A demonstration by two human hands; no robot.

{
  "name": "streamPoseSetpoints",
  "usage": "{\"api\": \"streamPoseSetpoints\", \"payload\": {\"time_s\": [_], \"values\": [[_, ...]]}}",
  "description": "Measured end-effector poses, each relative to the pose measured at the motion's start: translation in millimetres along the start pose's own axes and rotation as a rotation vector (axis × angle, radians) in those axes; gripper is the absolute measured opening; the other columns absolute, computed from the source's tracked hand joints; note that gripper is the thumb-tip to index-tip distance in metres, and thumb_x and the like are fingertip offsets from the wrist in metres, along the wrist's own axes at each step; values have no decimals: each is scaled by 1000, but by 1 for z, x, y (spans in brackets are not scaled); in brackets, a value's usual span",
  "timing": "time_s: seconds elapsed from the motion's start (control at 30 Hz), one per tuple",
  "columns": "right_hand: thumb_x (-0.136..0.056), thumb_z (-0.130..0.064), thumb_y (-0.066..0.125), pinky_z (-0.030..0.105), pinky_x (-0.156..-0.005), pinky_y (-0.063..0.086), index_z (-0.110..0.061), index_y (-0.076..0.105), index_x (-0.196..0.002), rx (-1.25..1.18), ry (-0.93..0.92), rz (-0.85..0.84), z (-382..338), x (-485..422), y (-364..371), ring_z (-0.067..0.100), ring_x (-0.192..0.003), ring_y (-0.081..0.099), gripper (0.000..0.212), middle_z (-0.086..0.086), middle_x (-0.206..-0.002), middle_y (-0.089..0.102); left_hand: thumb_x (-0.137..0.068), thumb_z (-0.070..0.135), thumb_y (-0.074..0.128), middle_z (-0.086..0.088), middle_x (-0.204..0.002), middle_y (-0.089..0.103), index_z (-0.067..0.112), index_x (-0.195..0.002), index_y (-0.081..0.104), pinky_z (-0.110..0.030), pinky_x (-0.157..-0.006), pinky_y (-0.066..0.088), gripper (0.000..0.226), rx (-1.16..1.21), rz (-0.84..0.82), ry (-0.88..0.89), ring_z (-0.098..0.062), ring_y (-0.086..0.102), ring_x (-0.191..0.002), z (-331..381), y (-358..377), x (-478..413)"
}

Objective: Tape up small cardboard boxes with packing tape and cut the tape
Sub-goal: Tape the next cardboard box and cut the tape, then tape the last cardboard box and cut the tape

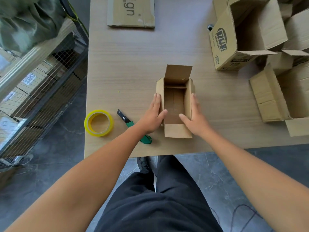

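Your box (174, 104) stands open-topped mid-table (133, 64), a pale wood-grain top over dark stone floor (58, 148). Your left hand (154, 114) and right hand (194, 116) press straight fingers flat on its 9 and 3 o'clock walls, thumbs reaching over the opening. Tape (109, 122) lies at 8 o'clock with the knife (129, 123) between it and the box; flat cardboard (131, 12) sits at 11, open cartons (224, 46) at 2, and a wire cart (41, 77) at 9.
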State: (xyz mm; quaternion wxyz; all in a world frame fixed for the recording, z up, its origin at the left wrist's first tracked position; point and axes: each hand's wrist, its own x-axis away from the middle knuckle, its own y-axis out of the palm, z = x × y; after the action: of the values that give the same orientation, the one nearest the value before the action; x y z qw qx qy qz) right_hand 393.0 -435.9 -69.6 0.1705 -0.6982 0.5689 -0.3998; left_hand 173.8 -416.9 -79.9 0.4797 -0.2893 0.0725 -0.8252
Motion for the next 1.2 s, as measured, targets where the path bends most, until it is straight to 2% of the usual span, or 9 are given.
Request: {"api": "streamPoseSetpoints", "payload": {"time_s": [0.1,0.2,0.3,0.4,0.53,0.67,0.9,1.07,1.2], "values": [[-101,-15,54,28,-124,3,-24,-11,-159,-176,-8,11,-1,0,14,-3,-146,-3,88,-5,-168,-8,-108,41,34,2,-169,-2,23,-161,-5,-43,-127,7,68,101,25,-75,-15,-1,-155,5,13,0],[-103,-18,50,29,-124,5,-26,1,-162,-167,28,78,-5,8,4,0,-149,0,77,-4,-169,-1,-104,36,49,0,-167,15,29,-161,4,-40,-120,23,73,323,98,-140,-20,19,-152,19,8,9],[-102,-28,53,36,-126,7,-19,19,-161,-65,26,180,-4,28,-23,14,-155,5,68,0,-169,11,-96,28,66,5,-138,48,23,-159,19,-33,-100,45,79,619,328,-296,-12,54,-118,38,4,17],[-101,-32,53,34,-126,1,-15,26,-159,108,-59,163,8,60,-61,16,-156,3,66,3,-168,15,-94,25,70,-4,-113,70,8,-135,57,-40,-91,58,47,603,305,-389,-19,69,-95,52,22,17],[-101,-36,52,33,-125,0,-15,32,-157,287,-126,274,42,95,-124,16,-156,5,63,4,-166,22,-95,27,65,-7,-120,69,10,-136,56,-48,-93,57,45,542,294,-383,-26,69,-105,84,60,-5],[-102,-36,48,38,-126,0,-13,29,-158,395,-38,298,72,92,-175,22,-156,5,63,9,-167,20,-97,25,63,-4,-100,72,15,-122,61,-31,-64,57,27,519,257,-343,-22,72,-87,129,107,-56],[-102,-40,46,43,-127,4,-16,30,-157,445,-12,343,93,89,-209,24,-156,2,62,8,-167,20,-99,26,60,-7,-105,69,11,-127,58,-43,-83,60,31,535,198,-298,-24,69,-91,183,170,-112],[-104,-43,39,43,-126,6,-17,30,-157,471,-85,309,53,80,-225,25,-156,4,59,7,-166,22,-101,53,48,0,-104,52,16,-113,50,-46,-93,55,39,598,280,-354,-25,54,-105,205,121,-87],[-105,-44,37,43,-125,6,-15,33,-156,469,-194,243,-17,36,-221,25,-155,8,59,8,-165,25,-103,46,49,-13,-93,65,6,-96,62,-41,-82,48,43,219,461,-198,-30,60,-92,187,19,-74]]}}
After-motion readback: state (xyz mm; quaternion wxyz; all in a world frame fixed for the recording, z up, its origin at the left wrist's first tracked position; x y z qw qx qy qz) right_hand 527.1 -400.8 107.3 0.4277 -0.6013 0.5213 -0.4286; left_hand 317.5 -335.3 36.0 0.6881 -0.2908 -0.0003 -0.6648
